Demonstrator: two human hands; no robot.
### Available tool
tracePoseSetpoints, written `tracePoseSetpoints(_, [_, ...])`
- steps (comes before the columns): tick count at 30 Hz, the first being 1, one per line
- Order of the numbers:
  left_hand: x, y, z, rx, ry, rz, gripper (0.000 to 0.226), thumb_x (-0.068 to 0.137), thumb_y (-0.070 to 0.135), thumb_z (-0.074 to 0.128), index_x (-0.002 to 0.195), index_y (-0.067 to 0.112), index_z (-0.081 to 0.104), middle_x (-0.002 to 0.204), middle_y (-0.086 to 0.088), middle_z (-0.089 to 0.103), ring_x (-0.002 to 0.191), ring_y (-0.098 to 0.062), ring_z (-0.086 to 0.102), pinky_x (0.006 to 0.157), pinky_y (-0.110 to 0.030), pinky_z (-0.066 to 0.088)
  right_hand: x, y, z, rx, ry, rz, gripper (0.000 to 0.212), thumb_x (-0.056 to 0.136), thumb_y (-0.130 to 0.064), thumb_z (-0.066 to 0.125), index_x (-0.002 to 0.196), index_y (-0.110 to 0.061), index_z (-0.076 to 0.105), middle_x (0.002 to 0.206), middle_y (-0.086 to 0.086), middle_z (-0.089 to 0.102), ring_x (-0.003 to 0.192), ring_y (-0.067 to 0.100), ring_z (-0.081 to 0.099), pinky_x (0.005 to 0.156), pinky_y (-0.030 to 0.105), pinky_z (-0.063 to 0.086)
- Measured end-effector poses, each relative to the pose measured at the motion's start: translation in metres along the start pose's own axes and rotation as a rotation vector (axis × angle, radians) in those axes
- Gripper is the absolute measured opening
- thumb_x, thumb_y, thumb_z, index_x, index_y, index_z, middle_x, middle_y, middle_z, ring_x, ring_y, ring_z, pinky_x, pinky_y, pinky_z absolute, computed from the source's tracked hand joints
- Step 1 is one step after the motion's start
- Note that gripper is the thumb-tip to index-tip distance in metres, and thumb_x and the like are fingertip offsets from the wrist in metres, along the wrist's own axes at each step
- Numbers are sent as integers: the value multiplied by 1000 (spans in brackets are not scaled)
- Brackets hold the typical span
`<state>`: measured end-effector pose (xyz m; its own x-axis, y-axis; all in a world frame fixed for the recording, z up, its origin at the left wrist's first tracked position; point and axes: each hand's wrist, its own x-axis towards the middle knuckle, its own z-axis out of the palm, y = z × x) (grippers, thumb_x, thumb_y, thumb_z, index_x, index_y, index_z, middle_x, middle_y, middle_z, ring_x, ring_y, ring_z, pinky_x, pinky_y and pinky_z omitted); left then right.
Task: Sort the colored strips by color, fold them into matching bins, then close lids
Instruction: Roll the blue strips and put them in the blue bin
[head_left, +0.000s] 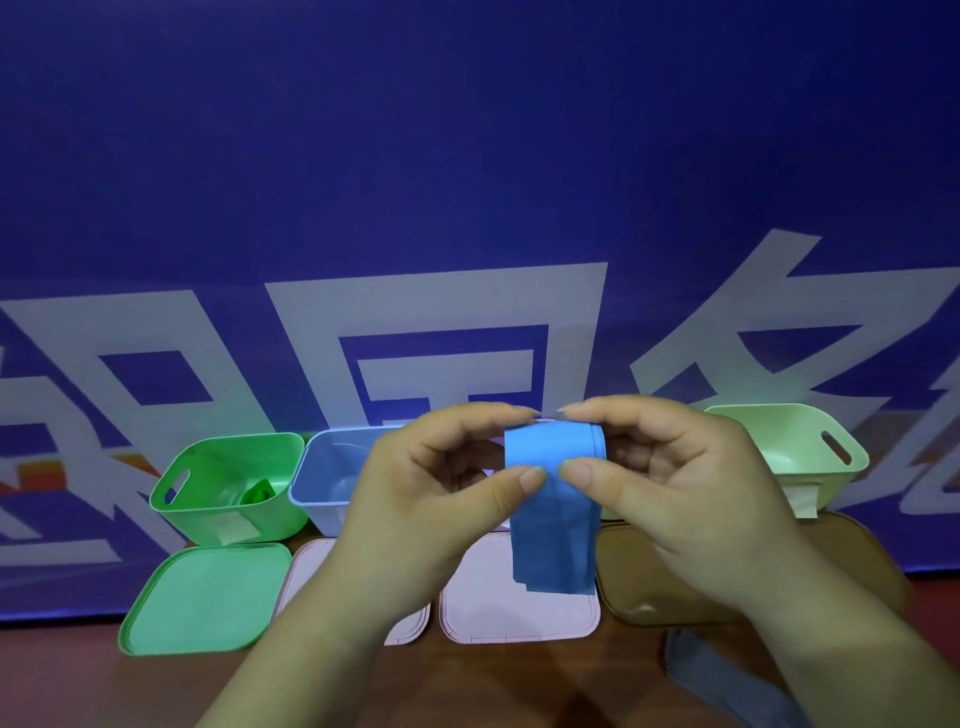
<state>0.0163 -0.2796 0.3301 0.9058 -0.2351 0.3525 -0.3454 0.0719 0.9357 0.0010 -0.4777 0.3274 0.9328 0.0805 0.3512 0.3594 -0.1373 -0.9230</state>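
Folding is the step in hand — the left hand (415, 499) and right hand (670, 488) each pinch the top of a bright blue fabric strip (553, 525) between thumb and fingers. Its doubled layers hang above the middle of the brown tabletop (62, 686).

Next, I judge, the strip needs another fold, then lowering into the pale blue plastic bin (322, 512) at the far edge, just behind the left hand. The visible part of that bin shows nothing inside.

The green plastic bin (197, 519) toward the far left corner holds one small folded green piece (258, 492). The pale green plastic bin (810, 467) at far right looks bare inside. No bin is lidded yet — the square green lid (208, 597) lies in front of its bin.
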Motion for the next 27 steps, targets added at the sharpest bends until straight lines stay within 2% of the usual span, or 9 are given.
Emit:
tracePoseSetpoints(2, [-3,-1,0,-20,0,-13,32,67,28,79,98,33,76,104,-2,76,94,-41,67,69,-55,60,-3,0,0,6,-5,11,32,76,-26,80,108,-28,72,105,-1,75,98,20,72,82,36,60])
tracePoseSetpoints(10, [-14,-6,2,19,20,-23,35,67,29,81,102,30,76,107,-7,74,94,-41,66,75,-64,54,-15,-1,1,37,3,66,30,74,-28,75,104,-29,73,102,-4,76,97,16,72,81,29,59])
tracePoseSetpoints(14, [-18,-5,5,8,22,-26,34,66,29,80,100,32,76,103,-3,75,91,-39,67,76,-59,57,-19,-2,1,32,0,65,31,77,-32,78,107,-32,71,104,-6,75,99,16,72,82,27,58])
tracePoseSetpoints(17, [-20,-5,6,6,35,-38,35,65,31,81,100,32,76,101,-6,75,92,-39,66,80,-53,58,-21,-2,1,23,4,74,32,76,-28,75,107,-33,71,103,-5,75,97,17,72,82,30,58])
tracePoseSetpoints(23, [-22,-6,8,-19,67,-75,36,62,33,81,98,32,78,98,-12,74,93,-39,65,82,-45,58,-26,-3,0,-42,1,51,37,75,-35,78,111,-36,69,109,-5,72,97,19,71,82,37,59])
tracePoseSetpoints(27, [-23,-1,9,-44,63,-104,36,63,30,83,99,29,78,97,-8,76,88,-26,69,76,-33,57,-28,-5,0,-61,-4,19,42,72,-36,79,113,-38,68,110,-6,71,98,20,70,85,39,59])
